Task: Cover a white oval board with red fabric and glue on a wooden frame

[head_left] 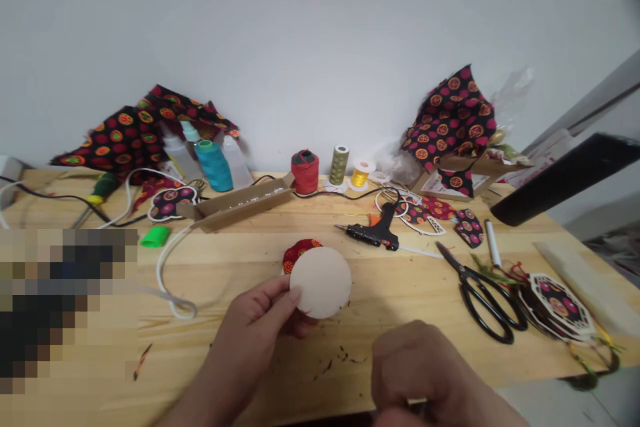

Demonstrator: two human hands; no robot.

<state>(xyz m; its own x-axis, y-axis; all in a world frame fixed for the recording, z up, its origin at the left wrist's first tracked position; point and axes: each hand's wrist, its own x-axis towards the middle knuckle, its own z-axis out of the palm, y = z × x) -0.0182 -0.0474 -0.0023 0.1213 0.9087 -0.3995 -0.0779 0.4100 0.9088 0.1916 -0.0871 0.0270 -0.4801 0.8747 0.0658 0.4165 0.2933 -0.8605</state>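
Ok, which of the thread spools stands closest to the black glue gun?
The small yellow spool, just behind the glue gun; the olive spool, red spool and teal spool stand further left.

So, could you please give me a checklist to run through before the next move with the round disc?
1. Grip: the left hand pinches the round disc at its edge: ok.
2. Whether the red patterned fabric behind the disc touches it: cannot tell.
3. Whether the right hand is free: cannot tell, its fingers curl out of sight.
4. The glue gun lies on the table, apart from both hands: ok.
5. The scissors lie flat, off to the right: ok.
6. Surface by the hands free of bits: not ok, dark scraps lie there.
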